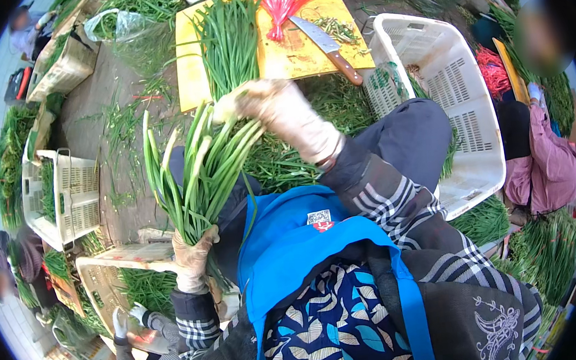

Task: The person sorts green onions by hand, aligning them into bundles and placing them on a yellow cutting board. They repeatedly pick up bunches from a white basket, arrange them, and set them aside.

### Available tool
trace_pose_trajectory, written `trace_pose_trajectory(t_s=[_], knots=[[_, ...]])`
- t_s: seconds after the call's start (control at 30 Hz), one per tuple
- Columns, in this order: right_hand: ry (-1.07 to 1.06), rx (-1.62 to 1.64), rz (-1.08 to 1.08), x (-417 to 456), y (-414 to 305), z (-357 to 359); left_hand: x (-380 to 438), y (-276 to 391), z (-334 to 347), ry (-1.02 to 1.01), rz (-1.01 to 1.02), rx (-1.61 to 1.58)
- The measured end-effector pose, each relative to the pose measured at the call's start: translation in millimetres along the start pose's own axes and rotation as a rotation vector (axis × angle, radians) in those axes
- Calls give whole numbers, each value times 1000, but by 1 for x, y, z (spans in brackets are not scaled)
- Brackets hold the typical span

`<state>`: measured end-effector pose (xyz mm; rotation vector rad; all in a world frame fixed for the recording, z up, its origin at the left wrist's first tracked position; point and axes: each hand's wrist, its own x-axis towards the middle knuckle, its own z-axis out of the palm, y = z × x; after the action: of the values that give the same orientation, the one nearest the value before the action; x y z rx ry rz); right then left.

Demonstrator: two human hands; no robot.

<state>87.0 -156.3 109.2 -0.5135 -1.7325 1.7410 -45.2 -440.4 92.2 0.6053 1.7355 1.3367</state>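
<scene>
My left hand (194, 256), in a soiled light glove, grips a bunch of garlic chives (194, 187) by its leafy part, with the pale stem ends fanned upwards. Over the tips of that bunch is my right hand (266, 100), gloved and motion-blurred; whether its fingers hold any stems is not clear. Beyond the hands, a pile of green chives (230, 42) lies on a yellow board (191, 81). On the same board are a bundle of red plastic ties (286, 0), cut trimmings (339, 28) and a kitchen knife (328, 47) with a wooden handle, which overhangs the near edge.
A white plastic crate (492, 164) stands at my right, with loose greens (287, 165) between my legs. More crates (77, 196) are on the left. A clear plastic bag of greens (140, 44) lies beyond. Co-workers sit at both sides, one in pink clothing (553, 159).
</scene>
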Motion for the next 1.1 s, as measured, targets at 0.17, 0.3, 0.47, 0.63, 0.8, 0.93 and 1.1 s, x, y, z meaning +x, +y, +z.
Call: trace_pose_trajectory(t_s=[0.17, 0.3, 0.47, 0.63, 0.8, 0.93, 1.1], knots=[[70, 784, -135, -12, -19, -57, 2, 6, 2, 13, -70, -96], [-492, 21, 248, -26, -68, -60, 1, 13, 7, 8, -25, -210], [-214, -197, -138, -26, -70, -9, 9, -5, 3, -139, 51, -292], [-109, -934, -594, -17, -80, 12, 8, -3, 4, -122, -67, -51], [-363, -1075, -637, -6, -67, 29, 11, -5, 8, -188, -29, 82], [-548, -1156, -549, -3, -45, 46, 13, 7, 15, -216, 91, 154], [-252, -158, -153, -2, -57, 26, 14, 0, 11, -229, -62, 42]])
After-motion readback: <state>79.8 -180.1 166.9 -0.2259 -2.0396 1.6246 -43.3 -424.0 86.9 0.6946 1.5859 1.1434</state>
